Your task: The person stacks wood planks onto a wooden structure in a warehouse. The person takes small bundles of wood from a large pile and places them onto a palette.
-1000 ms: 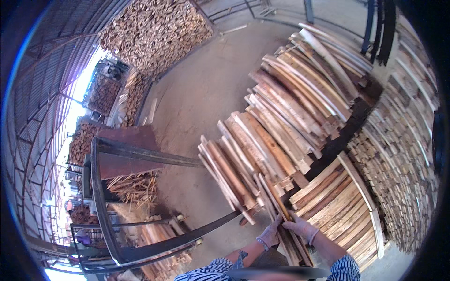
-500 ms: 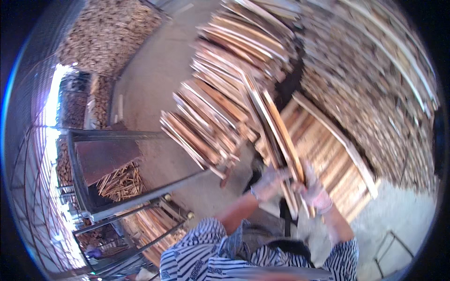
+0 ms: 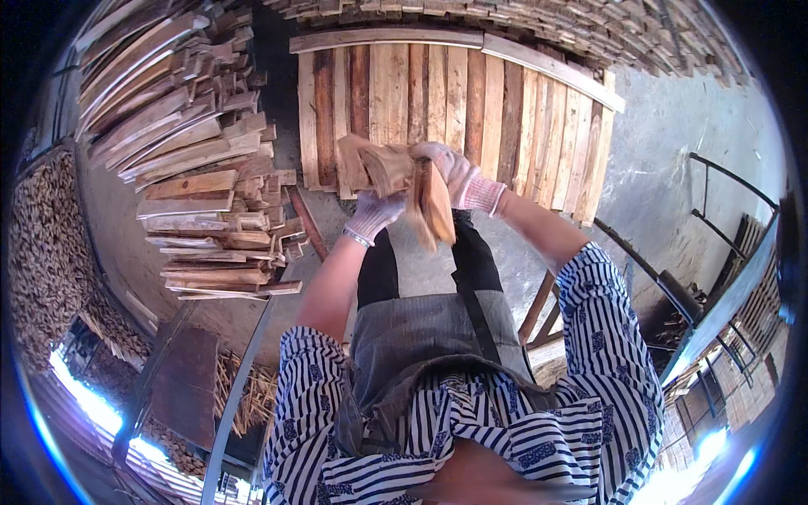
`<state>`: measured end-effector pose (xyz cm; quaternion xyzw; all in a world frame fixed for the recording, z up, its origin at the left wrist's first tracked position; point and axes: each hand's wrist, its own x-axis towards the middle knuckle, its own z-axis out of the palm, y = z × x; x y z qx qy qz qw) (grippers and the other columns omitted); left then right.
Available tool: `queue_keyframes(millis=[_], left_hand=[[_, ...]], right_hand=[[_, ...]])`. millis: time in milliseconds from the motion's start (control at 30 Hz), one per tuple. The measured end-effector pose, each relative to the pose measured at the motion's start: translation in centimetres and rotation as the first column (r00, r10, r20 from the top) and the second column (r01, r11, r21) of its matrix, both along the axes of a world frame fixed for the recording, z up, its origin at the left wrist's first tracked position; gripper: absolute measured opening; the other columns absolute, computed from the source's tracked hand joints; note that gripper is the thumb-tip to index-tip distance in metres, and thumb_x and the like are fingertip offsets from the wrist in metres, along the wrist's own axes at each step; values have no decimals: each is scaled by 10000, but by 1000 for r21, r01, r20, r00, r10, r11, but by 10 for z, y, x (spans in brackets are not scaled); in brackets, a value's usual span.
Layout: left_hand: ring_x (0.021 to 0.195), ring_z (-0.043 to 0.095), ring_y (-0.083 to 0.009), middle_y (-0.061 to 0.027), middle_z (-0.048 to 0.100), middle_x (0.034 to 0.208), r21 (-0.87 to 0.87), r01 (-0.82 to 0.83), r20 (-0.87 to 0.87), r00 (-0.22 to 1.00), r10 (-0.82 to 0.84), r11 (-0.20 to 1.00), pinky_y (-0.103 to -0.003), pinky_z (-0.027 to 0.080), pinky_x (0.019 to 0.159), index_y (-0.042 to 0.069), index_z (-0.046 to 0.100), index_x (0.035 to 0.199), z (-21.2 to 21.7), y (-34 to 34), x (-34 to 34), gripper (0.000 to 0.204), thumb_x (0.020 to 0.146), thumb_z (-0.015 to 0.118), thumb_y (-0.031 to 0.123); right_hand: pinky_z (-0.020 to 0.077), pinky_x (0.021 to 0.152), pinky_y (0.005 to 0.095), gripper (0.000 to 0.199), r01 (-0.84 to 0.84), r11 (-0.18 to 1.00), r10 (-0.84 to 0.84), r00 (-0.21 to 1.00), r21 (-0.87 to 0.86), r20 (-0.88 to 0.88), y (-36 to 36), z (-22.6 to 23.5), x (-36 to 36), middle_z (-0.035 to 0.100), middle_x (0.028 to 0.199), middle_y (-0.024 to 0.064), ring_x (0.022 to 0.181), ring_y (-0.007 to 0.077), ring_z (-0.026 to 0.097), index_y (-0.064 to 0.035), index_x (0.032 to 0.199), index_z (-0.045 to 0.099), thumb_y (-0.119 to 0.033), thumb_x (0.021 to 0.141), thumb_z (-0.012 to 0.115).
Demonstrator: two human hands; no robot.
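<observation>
Both my hands wear pale knitted gloves. Between them are a few short wooden boards (image 3: 433, 200), seen nearly end-on and smeared by motion. My right hand (image 3: 459, 175) wraps round them from the right and top. My left hand (image 3: 376, 214) grips them from the lower left, its fingers partly hidden behind the wood. Just beyond my hands lies a flat layer of boards (image 3: 454, 93) set side by side, with a long slat (image 3: 387, 38) across its far edge.
Stacks of rough boards (image 3: 189, 202) stand on the left. A far wall of piled wood (image 3: 589, 29) runs along the top. At lower left is a metal frame (image 3: 240, 379) beside thin sticks (image 3: 244, 391). Metal racks (image 3: 732, 185) stand at right over grey floor (image 3: 656, 126).
My view has swung to the right, so the board layer now lies straight ahead and the stacks sit at left. The held boards have turned from lengthwise to nearly end-on.
</observation>
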<state>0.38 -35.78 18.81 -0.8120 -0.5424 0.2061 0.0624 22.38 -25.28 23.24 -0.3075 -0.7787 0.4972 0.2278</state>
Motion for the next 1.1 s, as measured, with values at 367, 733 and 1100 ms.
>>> queue_keyframes(millis=[367, 733, 1100], left_hand=[[1237, 521, -312, -146, 565, 1260, -288, -407, 635, 597, 491, 867, -489, 403, 1089, 75, 539, 1251, 174, 36, -17, 724, 686, 896, 353], [1102, 549, -257, -77, 584, 1127, -187, -219, 306, 913, 268, 958, -446, 419, 974, 167, 642, 1126, -94, -9, 1, 247, 915, 518, 196], [1113, 555, -251, -71, 573, 1180, -323, -78, 221, 963, 155, 943, -444, 444, 958, 145, 586, 1194, -93, -47, -47, 291, 921, 518, 220]], right_hand=[[513, 1022, 410, 690, 196, 957, 19, 696, -215, 718, 36, 70, 59, 664, 1241, 220, 1150, 347, 651, -9, 1364, 534, -346, 833, 819], [461, 1066, 472, 638, 77, 995, -82, 196, 68, 977, -51, -110, 202, 578, 1356, 132, 1249, 349, 558, -147, 1372, 511, -289, 821, 801], [513, 1000, 473, 429, -24, 997, 80, 275, -76, 958, -70, -121, 195, 602, 1311, 175, 1213, 369, 579, -133, 1315, 553, -122, 896, 649]])
